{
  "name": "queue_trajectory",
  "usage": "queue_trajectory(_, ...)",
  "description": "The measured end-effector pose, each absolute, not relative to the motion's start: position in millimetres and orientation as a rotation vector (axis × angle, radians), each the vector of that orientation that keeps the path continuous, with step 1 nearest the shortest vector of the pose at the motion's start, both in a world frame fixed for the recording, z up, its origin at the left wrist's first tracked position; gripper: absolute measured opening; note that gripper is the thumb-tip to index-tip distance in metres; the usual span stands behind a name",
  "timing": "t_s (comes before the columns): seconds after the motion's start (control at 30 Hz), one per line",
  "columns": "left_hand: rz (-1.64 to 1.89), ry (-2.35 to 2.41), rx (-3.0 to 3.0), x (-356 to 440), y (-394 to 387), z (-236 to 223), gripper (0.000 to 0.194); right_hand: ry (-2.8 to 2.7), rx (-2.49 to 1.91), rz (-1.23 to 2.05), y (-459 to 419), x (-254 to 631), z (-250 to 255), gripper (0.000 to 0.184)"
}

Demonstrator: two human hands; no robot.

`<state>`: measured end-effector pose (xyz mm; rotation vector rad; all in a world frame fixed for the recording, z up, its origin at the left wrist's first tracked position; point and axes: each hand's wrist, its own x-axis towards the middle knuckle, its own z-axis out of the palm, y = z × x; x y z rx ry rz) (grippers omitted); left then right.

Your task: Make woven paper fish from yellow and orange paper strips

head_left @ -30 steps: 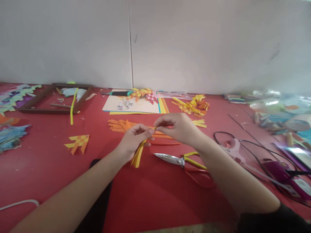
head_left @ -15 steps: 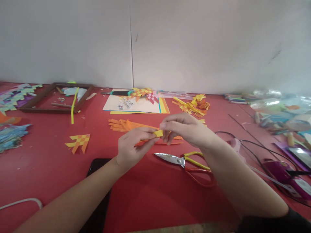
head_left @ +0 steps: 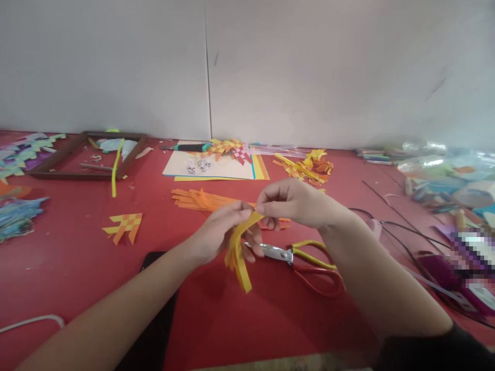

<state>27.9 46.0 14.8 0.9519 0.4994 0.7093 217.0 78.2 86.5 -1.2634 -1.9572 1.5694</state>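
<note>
Yellow and orange paper strips [head_left: 240,257] hang in a bunch from my left hand [head_left: 222,229], which is closed round them. My right hand [head_left: 296,203] pinches the upper end of a yellow strip between thumb and fingertips, close by my left fingers. Just behind both hands lies a row of orange paper strips [head_left: 201,200]. Scissors [head_left: 286,255] with one yellow and one red handle rest on the red table below my right hand; their tip is partly covered by my left fingers. To the left lies a woven yellow-and-orange paper fish [head_left: 127,224].
A brown frame [head_left: 69,176] with scraps stands back left. Paper sheets [head_left: 216,170] carry a black-and-green cutter [head_left: 192,147] and small beads. Paper scraps [head_left: 320,165] lie behind my right hand. A purple device [head_left: 441,268] and cables are at right; a black phone-like slab [head_left: 150,319] lies under my left forearm.
My left hand has turned palm down and back again, and the bunch of strips hangs further right. My right hand has shifted slightly right, drawing a yellow strip's end upward.
</note>
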Motion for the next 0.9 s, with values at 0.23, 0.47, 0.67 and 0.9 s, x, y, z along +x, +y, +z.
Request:
queue_trajectory(0.23,0.275,0.19,0.78,23.0,48.8,17.2,0.038,-2.158,-1.168,1.725,90.7,228.7,79.4,0.013)
queue_trajectory(0.47,0.161,0.459,0.97,20.1,52.1,20.6,0.042,-2.315,-1.228,1.727,103.5,235.3,70.8,0.014)
queue_trajectory(0.67,-0.159,0.45,1.06,15.1,50.4,31.0,0.046,-2.453,-1.25,1.673,101.0,234.2,74.9,0.014)
queue_trajectory(0.9,0.207,0.524,0.809,21.9,51.3,12.6,0.039,-2.48,-1.286,1.565,100.4,233.0,74.7,0.016)
